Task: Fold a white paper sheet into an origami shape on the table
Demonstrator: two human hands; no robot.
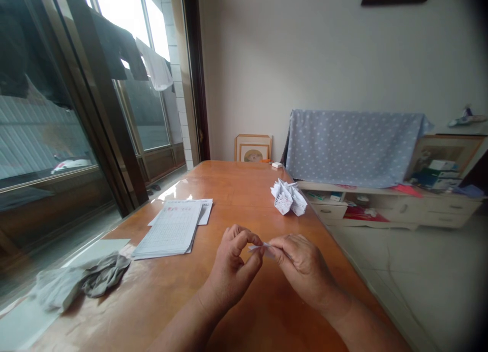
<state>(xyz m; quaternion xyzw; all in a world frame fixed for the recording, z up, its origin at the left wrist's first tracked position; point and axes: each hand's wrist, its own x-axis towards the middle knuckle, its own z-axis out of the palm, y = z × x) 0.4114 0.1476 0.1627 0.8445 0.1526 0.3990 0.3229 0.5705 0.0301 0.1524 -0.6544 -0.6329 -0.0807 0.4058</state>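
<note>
My left hand (232, 268) and my right hand (301, 265) meet above the orange wooden table (229, 184), both pinching one small folded piece of white paper (261, 248) between thumbs and fingertips. Most of that paper is hidden by my fingers. Farther along the table, near its right edge, stands a cluster of folded white paper pieces (288, 197) joined together. A stack of printed sheets (171, 229) lies to the left of my hands.
A crumpled grey cloth (82, 281) lies at the table's left front. A small white box (276, 165) sits at the far end. Right of the table stands a low cabinet (396, 207) under a blue dotted cover (354, 144). Windows line the left side.
</note>
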